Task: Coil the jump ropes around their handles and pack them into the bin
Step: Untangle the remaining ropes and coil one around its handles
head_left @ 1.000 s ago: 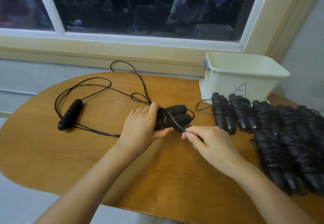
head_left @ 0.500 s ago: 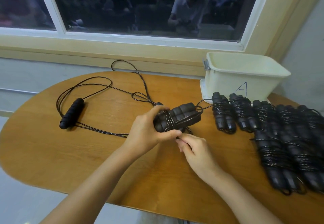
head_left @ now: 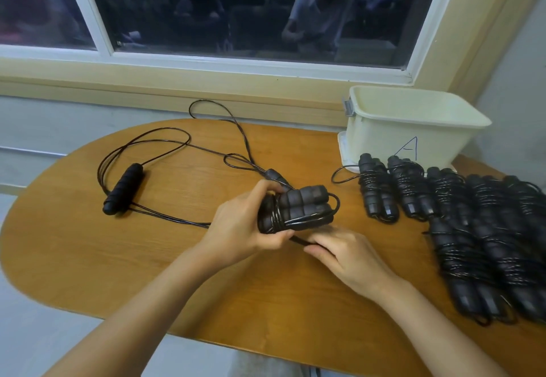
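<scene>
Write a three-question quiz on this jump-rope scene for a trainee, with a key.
1. True or false: the left hand grips the paired handles while the right hand pinches the cord.
2. Where do the coiled ropes lie? A) inside the bin; B) on the table beside the bin; C) on a shelf.
3. Fill in: the letter written on the bin is ___.
Key: 1 true; 2 B; 3 A.
</scene>
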